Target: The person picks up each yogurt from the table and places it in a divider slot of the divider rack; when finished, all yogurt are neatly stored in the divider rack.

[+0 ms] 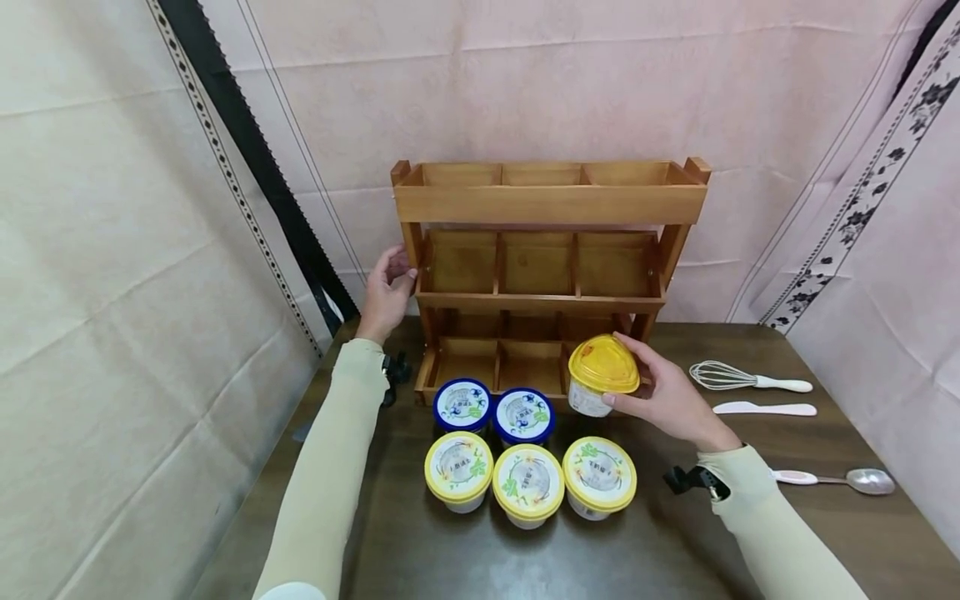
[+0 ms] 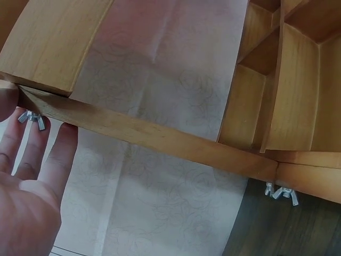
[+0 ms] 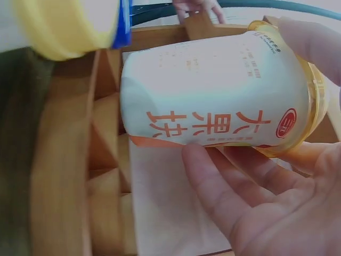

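A three-tier wooden rack [image 1: 551, 206] with divided compartments stands at the back of the table. My left hand [image 1: 386, 292] grips its left side post; in the left wrist view the thumb and fingers lie on opposite sides of the wooden post [image 2: 154, 133], beside a wing nut [image 2: 33, 118]. My right hand [image 1: 671, 400] holds a tilted white cup [image 3: 202, 96] with a yellow domed lid [image 1: 603, 365] at the bottom tier's right end. Two blue-lidded cups [image 1: 462, 404] and three yellow-lidded cups [image 1: 527, 482] stand in front of the rack.
On the table's right lie a whisk [image 1: 727, 376], a white-handled knife [image 1: 765, 409] and a spoon [image 1: 868, 481]. Pale fabric [image 1: 525, 92] hangs behind the rack and along both sides. The dark wooden table [image 1: 442, 558] extends towards me.
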`<act>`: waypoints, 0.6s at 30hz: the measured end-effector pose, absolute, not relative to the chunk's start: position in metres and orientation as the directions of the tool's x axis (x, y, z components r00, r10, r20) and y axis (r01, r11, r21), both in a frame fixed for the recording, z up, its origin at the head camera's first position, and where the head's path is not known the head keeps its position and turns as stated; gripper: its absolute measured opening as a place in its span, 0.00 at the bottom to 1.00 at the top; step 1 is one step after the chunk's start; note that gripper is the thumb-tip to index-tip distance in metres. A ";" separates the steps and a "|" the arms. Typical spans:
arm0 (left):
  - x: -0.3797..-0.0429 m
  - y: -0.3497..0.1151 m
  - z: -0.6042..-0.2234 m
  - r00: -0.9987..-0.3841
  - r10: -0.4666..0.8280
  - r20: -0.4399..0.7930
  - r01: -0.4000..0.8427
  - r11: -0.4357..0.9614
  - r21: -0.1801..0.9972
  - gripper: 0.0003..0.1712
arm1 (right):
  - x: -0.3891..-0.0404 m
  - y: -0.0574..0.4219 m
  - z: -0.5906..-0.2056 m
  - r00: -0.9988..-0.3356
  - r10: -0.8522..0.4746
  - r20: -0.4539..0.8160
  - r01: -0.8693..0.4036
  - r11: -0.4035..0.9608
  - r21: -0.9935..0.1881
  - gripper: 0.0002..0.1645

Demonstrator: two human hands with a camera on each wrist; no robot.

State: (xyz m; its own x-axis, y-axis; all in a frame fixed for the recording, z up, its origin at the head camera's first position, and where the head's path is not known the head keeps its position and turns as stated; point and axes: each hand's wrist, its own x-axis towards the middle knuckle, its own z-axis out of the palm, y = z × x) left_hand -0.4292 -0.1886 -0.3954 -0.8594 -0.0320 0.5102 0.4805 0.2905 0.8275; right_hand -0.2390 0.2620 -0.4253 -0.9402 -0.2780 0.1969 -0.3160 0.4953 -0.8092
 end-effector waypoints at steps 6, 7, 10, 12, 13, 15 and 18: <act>-0.429 -0.186 -0.398 -0.849 -0.036 0.527 0.498 0.282 0.820 0.25 | -0.235 0.265 -0.404 -0.925 -0.273 0.265 -0.369 0.472 -0.801 0.57; -0.429 -0.185 -0.399 -0.847 -0.033 0.530 0.502 0.279 0.819 0.25 | -0.234 0.265 -0.401 -0.922 -0.268 0.278 -0.377 0.468 -0.799 0.56; -0.428 -0.184 -0.401 -0.850 -0.026 0.526 0.499 0.283 0.819 0.25 | -0.233 0.266 -0.391 -0.916 -0.247 0.315 -0.396 0.454 -0.798 0.54; -0.427 -0.184 -0.401 -0.849 -0.025 0.528 0.500 0.284 0.818 0.25 | -0.235 0.266 -0.385 -0.909 -0.242 0.340 -0.415 0.441 -0.796 0.53; -0.427 -0.184 -0.401 -0.848 -0.027 0.529 0.500 0.284 0.818 0.25 | -0.237 0.265 -0.382 -0.906 -0.239 0.350 -0.422 0.438 -0.794 0.53; -0.428 -0.185 -0.400 -0.847 -0.034 0.530 0.500 0.287 0.817 0.25 | -0.241 0.265 -0.378 -0.905 -0.234 0.355 -0.424 0.434 -0.795 0.52; -0.430 -0.186 -0.400 -0.844 -0.039 0.535 0.504 0.286 0.815 0.25 | -0.247 0.265 -0.378 -0.912 -0.233 0.338 -0.409 0.437 -0.801 0.52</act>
State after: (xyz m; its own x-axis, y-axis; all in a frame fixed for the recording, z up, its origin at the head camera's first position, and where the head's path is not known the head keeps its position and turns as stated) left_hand -0.4297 -0.1857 -0.3996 -0.8439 -0.0390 0.5350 0.5036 0.2858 0.8153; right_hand -0.2472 0.2655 -0.3777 -0.9118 -0.2328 0.3384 -0.4089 0.4375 -0.8009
